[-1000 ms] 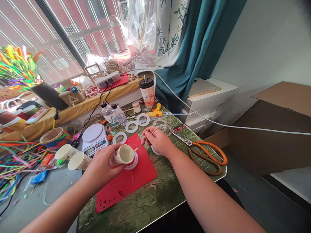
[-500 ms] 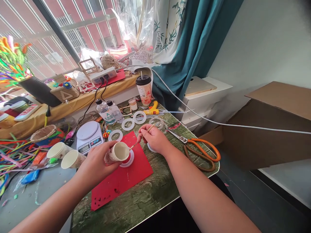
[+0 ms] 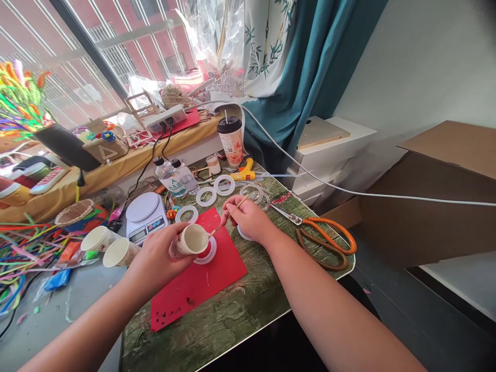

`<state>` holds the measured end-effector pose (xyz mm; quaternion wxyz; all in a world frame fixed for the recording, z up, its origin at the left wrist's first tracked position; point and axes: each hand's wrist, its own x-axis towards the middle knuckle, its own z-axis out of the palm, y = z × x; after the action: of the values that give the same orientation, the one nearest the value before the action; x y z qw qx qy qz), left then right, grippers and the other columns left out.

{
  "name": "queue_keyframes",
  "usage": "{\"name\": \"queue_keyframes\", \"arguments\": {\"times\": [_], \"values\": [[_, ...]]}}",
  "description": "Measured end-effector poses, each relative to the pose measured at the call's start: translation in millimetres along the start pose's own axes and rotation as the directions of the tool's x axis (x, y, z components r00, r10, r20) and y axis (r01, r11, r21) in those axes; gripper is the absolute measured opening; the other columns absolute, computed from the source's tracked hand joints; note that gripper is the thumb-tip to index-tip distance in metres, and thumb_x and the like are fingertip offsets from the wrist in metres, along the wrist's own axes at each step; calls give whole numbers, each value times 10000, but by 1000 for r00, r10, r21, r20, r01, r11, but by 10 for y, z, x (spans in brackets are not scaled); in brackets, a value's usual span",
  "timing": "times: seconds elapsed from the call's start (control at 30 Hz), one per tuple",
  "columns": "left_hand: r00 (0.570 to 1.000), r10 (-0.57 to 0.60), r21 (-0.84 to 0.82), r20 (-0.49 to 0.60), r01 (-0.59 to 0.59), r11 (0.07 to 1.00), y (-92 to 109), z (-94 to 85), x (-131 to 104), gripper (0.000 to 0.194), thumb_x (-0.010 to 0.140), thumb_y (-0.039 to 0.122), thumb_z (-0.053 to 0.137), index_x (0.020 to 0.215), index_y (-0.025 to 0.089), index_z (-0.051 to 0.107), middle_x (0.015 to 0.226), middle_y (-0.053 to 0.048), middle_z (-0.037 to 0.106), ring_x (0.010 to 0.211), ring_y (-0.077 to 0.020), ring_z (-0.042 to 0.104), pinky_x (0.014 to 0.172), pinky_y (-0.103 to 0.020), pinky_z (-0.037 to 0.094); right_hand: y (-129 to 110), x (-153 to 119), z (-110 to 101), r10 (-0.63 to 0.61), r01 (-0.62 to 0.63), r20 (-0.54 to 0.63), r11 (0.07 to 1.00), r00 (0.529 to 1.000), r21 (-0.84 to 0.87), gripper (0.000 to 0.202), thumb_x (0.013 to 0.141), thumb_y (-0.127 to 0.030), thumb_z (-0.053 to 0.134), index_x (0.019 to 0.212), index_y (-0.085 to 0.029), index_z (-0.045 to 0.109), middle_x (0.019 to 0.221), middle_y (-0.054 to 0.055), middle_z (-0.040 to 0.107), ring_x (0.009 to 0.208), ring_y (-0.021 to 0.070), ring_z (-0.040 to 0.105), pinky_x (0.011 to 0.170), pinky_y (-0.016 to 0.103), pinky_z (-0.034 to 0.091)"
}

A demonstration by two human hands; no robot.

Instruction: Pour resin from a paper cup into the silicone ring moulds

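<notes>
Upper centre stands a black-lidded drink cup [image 3: 231, 144]. Left of centre, the left hand [image 3: 165, 248] wraps its fingers round a tilted, cream-lined paper cup [image 3: 195, 239], contents indiscernible, hiding part of a white ring [image 3: 212, 251]. The right hand [image 3: 248, 219] pinches a slender wooden stick [image 3: 215, 231], tip near the paper cup.

Cup [image 3: 194, 240], smooth, matt paper; thin stick [image 3: 215, 231], apparently plain wood. Red sheet [image 3: 209, 279], matt paper; scissors [image 3: 297, 219], metal-bladed.
</notes>
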<state>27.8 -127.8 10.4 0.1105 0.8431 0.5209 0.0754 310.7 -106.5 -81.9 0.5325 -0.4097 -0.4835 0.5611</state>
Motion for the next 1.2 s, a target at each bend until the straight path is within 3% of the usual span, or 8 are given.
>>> {"name": "queue_keyframes", "arguments": {"times": [0.17, 0.6, 1.2], "values": [[1000, 9, -2, -10, -9, 1000, -11, 19, 0, 531, 919, 526, 771, 1408, 318, 766, 1403, -80, 912, 1315, -415, 842, 1187, -580, 639, 8, 15, 1, -1, 1, -5, 1000, 1000, -1, 167, 1047, -423, 678, 983, -293, 596, 728, -4, 813, 604, 175, 507, 626, 313, 409], [999, 28, 2, -22, -28, 1000, 15, -11, 16, 503, 922, 500, 773, 1393, 324, 778, 1390, -79, 916, 1285, -400, 856, 1129, -540, 663, -39, 1, 8, 4, -4, -2, 1000, 1000, 12, 176, 1063, -412, 690, 982, -293, 589, 741, -3, 827, 587, 166, 498, 630, 304, 422], [1000, 22, -2, -10, -22, 1000, -48, -44, 35, 541, 909, 528, 812, 1409, 330, 761, 1411, -85, 917, 1291, -407, 863, 1166, -570, 641, -23, 24, 16, -7, 7, -2, 1000, 1000, 7, 183, 1083, -401, 691, 971, -295, 592, 735, -12, 815, 595, 170, 472, 619, 298, 401]]}}
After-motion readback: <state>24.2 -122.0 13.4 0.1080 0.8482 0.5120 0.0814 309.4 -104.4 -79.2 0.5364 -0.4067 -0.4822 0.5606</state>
